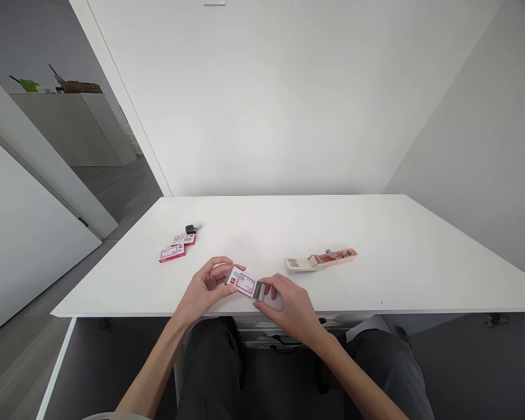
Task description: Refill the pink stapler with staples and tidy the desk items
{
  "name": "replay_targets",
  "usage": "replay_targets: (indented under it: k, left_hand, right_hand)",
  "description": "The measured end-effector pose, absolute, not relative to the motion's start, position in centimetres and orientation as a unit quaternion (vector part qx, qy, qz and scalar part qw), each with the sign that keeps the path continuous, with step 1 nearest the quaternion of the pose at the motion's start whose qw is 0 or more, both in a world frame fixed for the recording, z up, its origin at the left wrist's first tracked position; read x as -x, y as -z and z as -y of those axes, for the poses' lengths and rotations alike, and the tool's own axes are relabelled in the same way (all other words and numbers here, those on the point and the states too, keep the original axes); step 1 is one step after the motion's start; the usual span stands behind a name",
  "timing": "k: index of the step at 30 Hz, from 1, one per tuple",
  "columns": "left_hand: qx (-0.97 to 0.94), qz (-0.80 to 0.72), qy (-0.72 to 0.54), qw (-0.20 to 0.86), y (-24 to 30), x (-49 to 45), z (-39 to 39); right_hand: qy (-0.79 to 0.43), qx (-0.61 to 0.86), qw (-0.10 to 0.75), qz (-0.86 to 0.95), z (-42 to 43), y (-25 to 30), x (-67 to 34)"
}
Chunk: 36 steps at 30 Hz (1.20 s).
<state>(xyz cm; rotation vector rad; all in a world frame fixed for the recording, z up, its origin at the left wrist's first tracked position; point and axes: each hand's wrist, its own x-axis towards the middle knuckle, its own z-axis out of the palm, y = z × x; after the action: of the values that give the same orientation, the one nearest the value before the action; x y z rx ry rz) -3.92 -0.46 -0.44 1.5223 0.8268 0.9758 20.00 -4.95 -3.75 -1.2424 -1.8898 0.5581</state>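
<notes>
At the far left of the room a pale cabinet (70,125) stood against a grey wall, with a brown box (81,87) and something green (28,85) on its top; a grey floor (114,186) ran from it toward a white sloping panel (35,233) in the near left. The white worktop (398,256) filled the middle of the scene, its far edge meeting a plain white wall and its right side lying close to a grey wall. On the left part of the worktop lay two small red-and-white boxes (177,247), touching or nearly so, with a small dark object (193,228) just beyond them. Near the front edge, the left hand (203,289) was clenched around the left end of a small red-and-white box (241,283), fingers curled over its far side and thumb on the near side. The right hand (289,306) pinched the grey right end of the same box, which was tilted and held just above the surface, between both hands. To the right, well apart from the hands, a pink stapler (321,259) lay opened flat on the worktop, its cream part to the left and its tray to the right. Below the front edge showed dark trousers (376,361).
</notes>
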Motion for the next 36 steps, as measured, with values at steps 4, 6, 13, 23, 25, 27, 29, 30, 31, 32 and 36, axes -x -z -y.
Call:
replay_targets:
  k: [4, 6, 13, 23, 25, 27, 29, 30, 31, 32, 36]
  left_hand:
    - [-0.674, -0.380, -0.355, 0.525, -0.2, 3.5, 0.7]
    - [-0.687, -0.399, -0.330, 0.509, -0.5, 2.9, 0.9]
    - [-0.699, -0.452, -0.307, 0.461, -0.2, 2.0, 1.3]
    - [-0.704, -0.460, -0.297, 0.452, 0.0, 2.1, 1.3]
    - [-0.706, -0.460, -0.300, 0.447, -0.2, 2.0, 1.3]
    - [-0.708, -0.462, -0.301, 0.441, -0.3, 2.0, 1.4]
    - [-0.708, -0.464, -0.306, 0.436, -0.3, 1.9, 1.4]
    - [-0.707, -0.464, -0.309, 0.435, -0.3, 2.0, 1.4]
    - [-0.706, -0.464, -0.312, 0.435, -0.2, 2.0, 1.4]
    - [-0.705, -0.463, -0.315, 0.436, -0.2, 2.0, 1.3]
    - [-0.701, -0.456, -0.319, 0.445, -0.2, 2.0, 1.4]
  right_hand:
    - [-0.220, 0.513, 0.387, 0.734, 4.7, 3.5, -19.4]
    - [-0.236, 0.513, 0.390, 0.727, 4.6, 3.4, -19.3]
    - [-0.286, 0.503, 0.410, 0.705, 4.8, 3.1, -19.5]
    - [-0.270, 0.470, 0.461, 0.703, 5.2, 3.2, -19.7]
    - [-0.267, 0.483, 0.466, 0.692, 5.1, 3.2, -19.6]
    - [-0.260, 0.493, 0.469, 0.685, 5.0, 3.2, -19.5]
    - [-0.255, 0.497, 0.471, 0.683, 4.9, 3.3, -19.4]
    - [-0.255, 0.497, 0.471, 0.682, 4.9, 3.4, -19.5]
    - [-0.256, 0.496, 0.472, 0.682, 4.9, 3.5, -19.5]
    - [-0.258, 0.494, 0.471, 0.684, 4.9, 3.5, -19.5]
    - [-0.263, 0.483, 0.460, 0.697, 4.9, 3.8, -19.7]
